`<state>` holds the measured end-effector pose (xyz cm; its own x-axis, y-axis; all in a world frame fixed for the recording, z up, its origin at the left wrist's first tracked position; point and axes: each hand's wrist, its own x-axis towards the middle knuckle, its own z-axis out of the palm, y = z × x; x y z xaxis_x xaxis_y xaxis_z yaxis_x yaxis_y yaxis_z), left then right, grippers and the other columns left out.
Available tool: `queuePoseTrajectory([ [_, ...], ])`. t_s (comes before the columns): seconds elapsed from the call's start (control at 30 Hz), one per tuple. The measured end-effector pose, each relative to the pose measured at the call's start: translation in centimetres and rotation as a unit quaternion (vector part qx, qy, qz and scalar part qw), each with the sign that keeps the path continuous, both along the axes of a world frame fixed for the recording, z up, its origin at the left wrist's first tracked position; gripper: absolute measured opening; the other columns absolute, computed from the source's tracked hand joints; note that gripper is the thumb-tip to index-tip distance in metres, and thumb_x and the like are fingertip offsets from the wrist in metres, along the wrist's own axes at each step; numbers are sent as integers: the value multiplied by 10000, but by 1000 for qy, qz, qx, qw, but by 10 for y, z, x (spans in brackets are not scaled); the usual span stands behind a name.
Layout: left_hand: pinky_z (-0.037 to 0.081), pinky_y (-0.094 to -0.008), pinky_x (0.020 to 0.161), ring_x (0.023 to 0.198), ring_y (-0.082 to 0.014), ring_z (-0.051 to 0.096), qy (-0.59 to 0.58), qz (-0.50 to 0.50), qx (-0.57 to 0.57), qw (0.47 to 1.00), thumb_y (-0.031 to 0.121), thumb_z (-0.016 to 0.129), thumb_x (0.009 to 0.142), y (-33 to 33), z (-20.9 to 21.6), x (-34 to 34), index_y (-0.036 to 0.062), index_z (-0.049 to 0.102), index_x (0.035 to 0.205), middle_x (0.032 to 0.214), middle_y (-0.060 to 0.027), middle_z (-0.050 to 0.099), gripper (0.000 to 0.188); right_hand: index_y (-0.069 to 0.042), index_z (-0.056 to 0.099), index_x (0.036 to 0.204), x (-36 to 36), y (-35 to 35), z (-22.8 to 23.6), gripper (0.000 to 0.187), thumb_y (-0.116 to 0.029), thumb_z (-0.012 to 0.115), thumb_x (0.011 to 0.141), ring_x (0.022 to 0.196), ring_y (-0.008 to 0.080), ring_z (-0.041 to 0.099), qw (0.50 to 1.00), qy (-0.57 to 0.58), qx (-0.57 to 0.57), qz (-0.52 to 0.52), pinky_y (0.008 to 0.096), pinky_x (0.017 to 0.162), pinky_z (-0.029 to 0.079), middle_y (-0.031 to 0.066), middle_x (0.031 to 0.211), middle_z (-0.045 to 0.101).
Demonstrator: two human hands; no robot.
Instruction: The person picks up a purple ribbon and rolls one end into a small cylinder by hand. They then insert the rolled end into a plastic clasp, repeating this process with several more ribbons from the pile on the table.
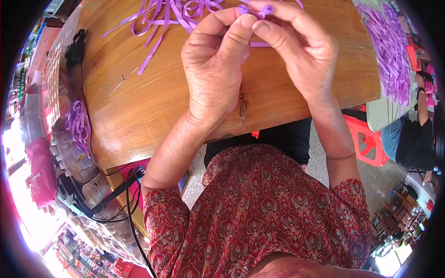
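Note:
Both of my hands are raised close together over the far part of the wooden table (143, 123). My left hand (209, 65) pinches a purple ribbon (244, 9) between thumb and fingers. Beside it my right hand (306, 53) grips the same purple material, the two thumb tips almost touching. Small rolled or knotted purple bits stick up at the fingertips; the fingers hide how they join. Loose purple ribbons (164, 21) lie curled in a heap behind my left hand. On the table to the left rests a thin, needle-like piece (123, 82).
A big bundle of purple ribbons (387, 55) lies on a pale table at the right, near a red stool (368, 139) and a seated person (412, 143). More purple ribbon (79, 123) hangs at the left, among plastic bags, a pink pouch (41, 171) and black cables (130, 204).

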<state>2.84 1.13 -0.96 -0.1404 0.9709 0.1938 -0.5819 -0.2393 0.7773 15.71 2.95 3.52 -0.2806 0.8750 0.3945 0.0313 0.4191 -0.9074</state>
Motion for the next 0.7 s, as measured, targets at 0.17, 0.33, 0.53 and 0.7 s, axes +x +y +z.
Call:
queuePoseTrajectory([
  [0.17,327,-180,524,602,-45,446,41,42,-14,998,67,579,891,-2,7,8,25,617,951,770,8,592,83,54,591,1042,2,23,-26,212,23,614,834,956,154,588,963,133,210,104,254,853,465,107,1046,599],
  [0.33,426,-197,599,698,-93,557,109,88,-12,990,81,549,910,5,6,1,15,597,964,839,-51,629,98,24,582,1005,5,55,-42,160,-58,474,919,904,196,606,856,425,60,289,319,846,467,146,1056,609],
  [0.53,500,-347,733,809,-211,595,33,45,43,998,126,446,957,4,36,-24,0,561,1009,902,-124,601,179,-12,527,1107,64,28,22,226,-151,410,971,667,80,514,840,471,-196,185,264,578,428,54,818,547],
  [0.7,380,-266,600,664,-110,416,101,-17,13,995,138,467,952,-13,42,-31,-10,569,1074,865,-49,555,217,-1,553,1050,67,13,31,198,-151,470,951,619,64,459,946,312,-77,-43,210,447,352,9,766,512],
])
